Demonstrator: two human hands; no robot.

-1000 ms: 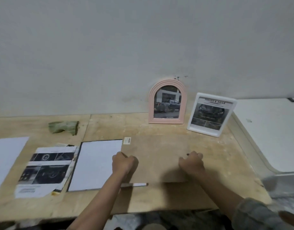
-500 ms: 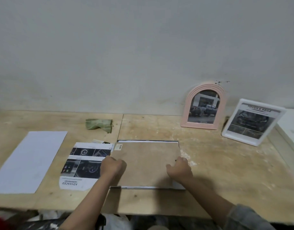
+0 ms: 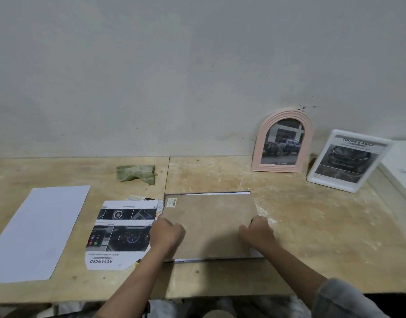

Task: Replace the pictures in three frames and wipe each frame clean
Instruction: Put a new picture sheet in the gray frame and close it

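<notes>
A brown backing board point(image 3: 209, 226) lies flat on the wooden table point(image 3: 312, 237), face down over a frame of which only thin white and dark edges show at 12 and 6 o'clock. It is held at its two side edges: the left hand point(image 3: 166, 232) is curled at the 9 o'clock edge and the right hand point(image 3: 257, 231) at the 3 o'clock edge, fingers folded under so that the fingertips are hidden (whether they pinch the board alone or board and frame together cannot be told).

The board is judged to be thin, light and stiff, likely to flex a little but not to fold; any glazing beneath it would be fragile and slippery, so a hold at the two opposite side edges, kept level, seems the soundest.

Three frames are counted: the one under the hands, an arched pink frame point(image 3: 282, 141) propped against the wall at 1 o'clock, and a white rectangular frame point(image 3: 349, 160) leaning just to its right, at 2 o'clock. Two printed car pictures are seen in those standing frames. One printed sheet point(image 3: 121, 235) lies at 9 o'clock, touching the board's edge, with scraps tucked behind it. One blank white sheet point(image 3: 39, 232) lies further left, and one crumpled green cloth point(image 3: 136, 175) at 11 o'clock.
</notes>
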